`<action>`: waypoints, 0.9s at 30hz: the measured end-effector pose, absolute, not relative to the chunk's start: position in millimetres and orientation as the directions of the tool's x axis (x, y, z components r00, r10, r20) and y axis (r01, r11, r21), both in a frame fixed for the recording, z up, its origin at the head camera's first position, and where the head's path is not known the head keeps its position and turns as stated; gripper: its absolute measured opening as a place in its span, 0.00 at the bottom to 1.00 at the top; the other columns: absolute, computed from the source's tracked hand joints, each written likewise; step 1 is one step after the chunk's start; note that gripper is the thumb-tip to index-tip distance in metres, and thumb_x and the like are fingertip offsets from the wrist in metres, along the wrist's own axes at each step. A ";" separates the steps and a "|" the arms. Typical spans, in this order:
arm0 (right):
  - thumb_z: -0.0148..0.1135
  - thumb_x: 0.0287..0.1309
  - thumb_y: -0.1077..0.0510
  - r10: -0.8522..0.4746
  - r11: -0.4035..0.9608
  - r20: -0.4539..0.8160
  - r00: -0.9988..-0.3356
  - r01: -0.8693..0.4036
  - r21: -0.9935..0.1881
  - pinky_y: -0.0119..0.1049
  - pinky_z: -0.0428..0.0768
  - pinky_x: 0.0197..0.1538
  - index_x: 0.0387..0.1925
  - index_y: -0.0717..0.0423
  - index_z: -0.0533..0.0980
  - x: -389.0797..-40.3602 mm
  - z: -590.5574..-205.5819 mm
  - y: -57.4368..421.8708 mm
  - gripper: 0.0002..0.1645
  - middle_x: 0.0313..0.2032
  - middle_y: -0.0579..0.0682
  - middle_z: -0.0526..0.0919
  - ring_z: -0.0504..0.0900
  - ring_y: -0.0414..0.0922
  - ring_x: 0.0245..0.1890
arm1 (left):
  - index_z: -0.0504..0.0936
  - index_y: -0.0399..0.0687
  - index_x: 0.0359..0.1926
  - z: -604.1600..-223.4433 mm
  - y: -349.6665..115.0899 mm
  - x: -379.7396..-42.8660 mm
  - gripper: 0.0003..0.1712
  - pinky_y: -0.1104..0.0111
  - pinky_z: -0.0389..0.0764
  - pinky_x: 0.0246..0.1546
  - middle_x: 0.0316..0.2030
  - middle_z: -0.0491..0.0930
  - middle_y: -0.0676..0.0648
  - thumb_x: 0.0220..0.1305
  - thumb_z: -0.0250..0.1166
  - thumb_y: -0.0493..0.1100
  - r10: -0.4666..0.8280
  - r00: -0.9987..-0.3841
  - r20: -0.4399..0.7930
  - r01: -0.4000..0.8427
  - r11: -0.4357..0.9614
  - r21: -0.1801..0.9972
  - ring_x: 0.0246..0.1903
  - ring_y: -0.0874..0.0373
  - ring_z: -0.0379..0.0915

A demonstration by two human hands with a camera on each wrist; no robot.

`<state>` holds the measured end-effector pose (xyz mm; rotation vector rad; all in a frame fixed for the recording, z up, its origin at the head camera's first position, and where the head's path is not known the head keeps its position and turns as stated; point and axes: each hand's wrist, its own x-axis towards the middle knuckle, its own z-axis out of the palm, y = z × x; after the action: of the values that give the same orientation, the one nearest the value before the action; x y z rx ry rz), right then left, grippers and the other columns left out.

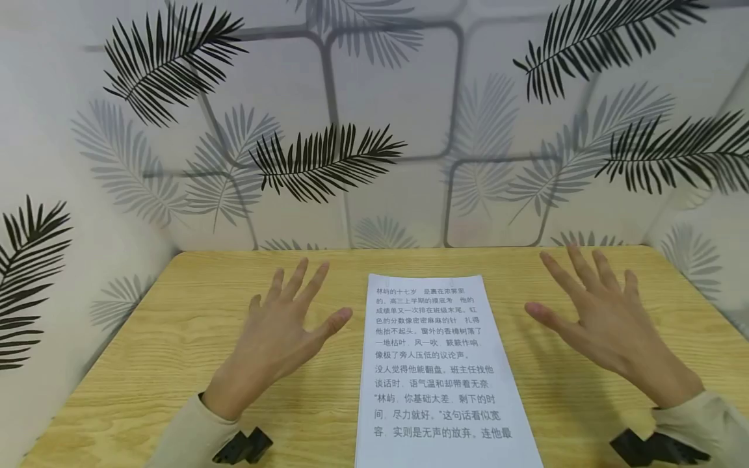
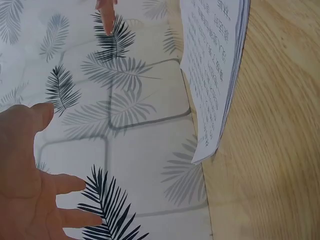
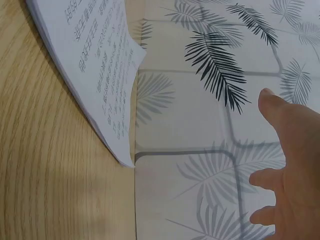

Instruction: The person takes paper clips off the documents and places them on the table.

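A stack of white paper sheets [image 1: 430, 364] printed with lines of Chinese text lies on the wooden table, between the two hands. To its left, my left hand [image 1: 281, 338] is held with fingers spread and nothing in its grasp. My right hand [image 1: 608, 325] is spread the same way on the other side, also holding nothing. Both hands appear apart from the paper. The left wrist view shows the stack's layered edge [image 2: 232, 75] beyond the left hand [image 2: 30, 180]. In the right wrist view the paper [image 3: 95, 70] has a slightly curled corner, with the right hand [image 3: 295, 165] at the far side.
The light wood table [image 1: 193, 299] meets a wall [image 1: 392, 91] covered with a leaf and rounded-grid pattern. A black device [image 1: 242, 447] sits at the left wrist and another black device [image 1: 658, 448] at the right. Beige sleeves [image 1: 193, 435] cover the forearms.
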<state>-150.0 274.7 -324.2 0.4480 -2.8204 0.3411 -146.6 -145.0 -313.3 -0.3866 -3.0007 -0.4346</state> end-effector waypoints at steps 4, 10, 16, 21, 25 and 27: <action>0.54 0.66 0.39 -0.302 0.887 0.270 -0.914 -0.373 -0.273 0.76 0.32 0.60 0.76 0.44 0.46 -148.8 -324.4 274.6 0.46 0.74 0.66 0.42 0.40 0.73 0.70 | 0.47 0.61 0.76 -315.2 -144.0 -147.3 0.46 0.31 0.55 0.57 0.75 0.45 0.44 0.65 0.42 0.75 0.288 -0.952 0.104 0.306 0.889 0.340 0.71 0.34 0.42; 0.56 0.66 0.42 -0.306 0.853 0.238 -0.922 -0.376 -0.360 0.76 0.36 0.59 0.76 0.47 0.46 -147.9 -324.1 274.0 0.46 0.74 0.66 0.42 0.41 0.74 0.69 | 0.48 0.57 0.76 -318.5 -143.7 -148.6 0.44 0.34 0.58 0.59 0.74 0.46 0.41 0.67 0.44 0.72 0.306 -0.946 0.111 0.323 0.848 0.420 0.70 0.33 0.47; 0.64 0.60 0.43 -0.312 0.821 0.167 -0.935 -0.354 -0.448 0.74 0.55 0.57 0.75 0.58 0.49 -149.0 -325.8 275.3 0.52 0.71 0.71 0.46 0.50 0.75 0.66 | 0.54 0.39 0.73 -330.2 -144.3 -155.4 0.41 0.41 0.60 0.62 0.70 0.54 0.32 0.71 0.54 0.58 0.319 -0.935 0.152 0.350 0.775 0.526 0.68 0.33 0.53; 0.67 0.59 0.48 -0.334 0.782 0.180 -0.925 -0.378 -0.496 0.68 0.65 0.55 0.70 0.63 0.56 -149.8 -335.5 271.0 0.47 0.66 0.71 0.61 0.63 0.73 0.61 | 0.60 0.34 0.70 -340.2 -144.2 -161.1 0.36 0.46 0.69 0.58 0.66 0.63 0.32 0.71 0.57 0.51 0.291 -0.950 0.111 0.293 0.712 0.639 0.62 0.34 0.64; 0.67 0.59 0.52 -0.333 0.750 0.190 -0.923 -0.382 -0.540 0.63 0.73 0.51 0.67 0.64 0.60 -150.7 -345.4 266.0 0.41 0.62 0.69 0.69 0.71 0.70 0.56 | 0.62 0.36 0.69 -346.7 -141.1 -162.9 0.34 0.50 0.76 0.52 0.64 0.66 0.33 0.70 0.59 0.49 0.264 -0.964 0.027 0.201 0.661 0.723 0.56 0.35 0.71; 0.67 0.59 0.55 -0.339 0.734 0.192 -0.921 -0.387 -0.559 0.60 0.75 0.50 0.66 0.64 0.62 -151.0 -351.4 263.1 0.39 0.61 0.69 0.70 0.73 0.69 0.55 | 0.63 0.37 0.69 -349.7 -138.6 -162.9 0.33 0.51 0.77 0.50 0.64 0.68 0.33 0.69 0.60 0.48 0.256 -0.967 -0.013 0.162 0.651 0.741 0.56 0.37 0.72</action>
<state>-151.0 263.1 -351.4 0.5987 -2.8527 0.9458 -162.9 -138.6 -349.7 -0.3760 -2.9597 -1.3098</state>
